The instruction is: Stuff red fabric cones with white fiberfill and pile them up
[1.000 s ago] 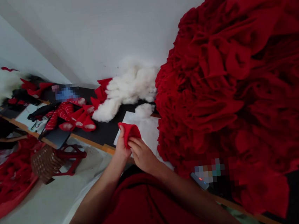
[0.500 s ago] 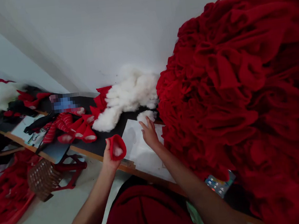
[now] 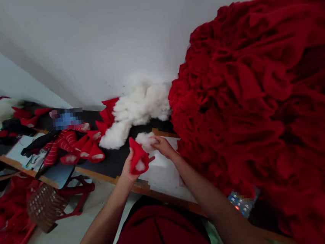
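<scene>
My left hand point(image 3: 129, 167) grips a small red fabric cone point(image 3: 138, 157), with white stuffing showing at its mouth. My right hand point(image 3: 163, 145) pinches a tuft of white stuffing point(image 3: 145, 141), pressing it against the cone's upper side. Beneath both hands lies a white paper sheet point(image 3: 163, 175). A large heap of white stuffing point(image 3: 141, 108) sits just beyond them on the black tabletop point(image 3: 117, 161). Several stuffed red cones point(image 3: 89, 150) lie to the left of that heap.
A huge mass of ruffled red cloth point(image 3: 249, 102) rises to the right. Red-and-white striped fabric point(image 3: 61, 147) lies at the table's left. A brown woven basket point(image 3: 46, 208) and a red stool point(image 3: 77, 191) stand on the floor below the wooden table edge point(image 3: 140, 187).
My right hand has picked up the stuffing tuft from the paper and brought it to the cone. The cone has turned with its mouth downward. The view has tilted slightly.
</scene>
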### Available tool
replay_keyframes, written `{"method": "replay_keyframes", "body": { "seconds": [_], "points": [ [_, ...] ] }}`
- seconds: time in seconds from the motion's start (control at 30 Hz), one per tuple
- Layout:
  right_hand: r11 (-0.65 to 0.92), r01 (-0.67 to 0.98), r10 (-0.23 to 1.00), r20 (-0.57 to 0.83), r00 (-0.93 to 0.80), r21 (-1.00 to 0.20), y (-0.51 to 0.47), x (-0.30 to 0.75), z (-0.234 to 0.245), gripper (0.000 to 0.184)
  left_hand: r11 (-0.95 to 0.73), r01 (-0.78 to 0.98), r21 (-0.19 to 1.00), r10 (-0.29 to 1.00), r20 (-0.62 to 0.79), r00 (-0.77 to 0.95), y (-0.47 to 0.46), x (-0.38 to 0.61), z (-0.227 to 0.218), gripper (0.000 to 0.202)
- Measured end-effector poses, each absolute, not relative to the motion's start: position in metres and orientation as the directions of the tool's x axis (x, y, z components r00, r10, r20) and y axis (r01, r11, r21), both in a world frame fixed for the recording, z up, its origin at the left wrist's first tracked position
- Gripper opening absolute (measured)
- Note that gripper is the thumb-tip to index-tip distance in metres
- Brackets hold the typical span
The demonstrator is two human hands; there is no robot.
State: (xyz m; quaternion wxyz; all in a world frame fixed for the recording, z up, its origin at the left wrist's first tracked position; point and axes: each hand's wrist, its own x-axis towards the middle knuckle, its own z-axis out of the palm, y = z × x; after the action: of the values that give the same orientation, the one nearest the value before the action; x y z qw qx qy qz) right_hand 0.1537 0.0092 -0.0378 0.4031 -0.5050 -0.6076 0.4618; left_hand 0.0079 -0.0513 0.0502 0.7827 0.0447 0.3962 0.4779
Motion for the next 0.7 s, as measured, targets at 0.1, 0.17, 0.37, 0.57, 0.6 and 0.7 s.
{"method": "replay_keyframes", "body": {
  "seconds": [0.1, 0.17, 0.37, 0.57, 0.6, 0.7],
  "points": [
    [-0.087, -0.098, 0.966, -0.059, -0.252, -0.991, -0.014, 0.154, -0.021, 0.032, 0.549, -0.731, 0.406, 0.757, -0.613, 0.228, -0.035, 0.027, 0.044, 0.024],
    [-0.163, -0.173, 0.971, -0.127, -0.202, -0.971, -0.024, 0.157, -0.016, 0.028, 0.552, -0.733, 0.398, 0.733, -0.651, 0.198, -0.026, 0.036, 0.040, 0.012],
    [-0.157, -0.262, 0.882, -0.255, 0.396, -0.952, -0.047, 0.174, -0.016, 0.031, 0.435, -0.791, 0.431, 0.751, -0.658, 0.054, 0.012, 0.040, 0.028, 0.014],
    [0.058, 0.127, 0.947, 0.095, 0.306, -0.990, -0.096, 0.192, 0.025, 0.030, 0.513, -0.713, 0.479, 0.745, -0.660, 0.093, 0.035, 0.023, 0.029, 0.037],
    [0.099, 0.170, 0.957, 0.141, 0.253, -0.980, -0.100, 0.193, 0.034, 0.031, 0.539, -0.692, 0.480, 0.743, -0.658, 0.122, 0.033, 0.023, 0.030, 0.037],
    [0.220, 0.264, 0.962, 0.254, 0.101, -0.939, -0.097, 0.191, 0.055, 0.035, 0.571, -0.678, 0.463, 0.748, -0.633, 0.198, 0.017, 0.031, 0.035, 0.034]
  ]
}}
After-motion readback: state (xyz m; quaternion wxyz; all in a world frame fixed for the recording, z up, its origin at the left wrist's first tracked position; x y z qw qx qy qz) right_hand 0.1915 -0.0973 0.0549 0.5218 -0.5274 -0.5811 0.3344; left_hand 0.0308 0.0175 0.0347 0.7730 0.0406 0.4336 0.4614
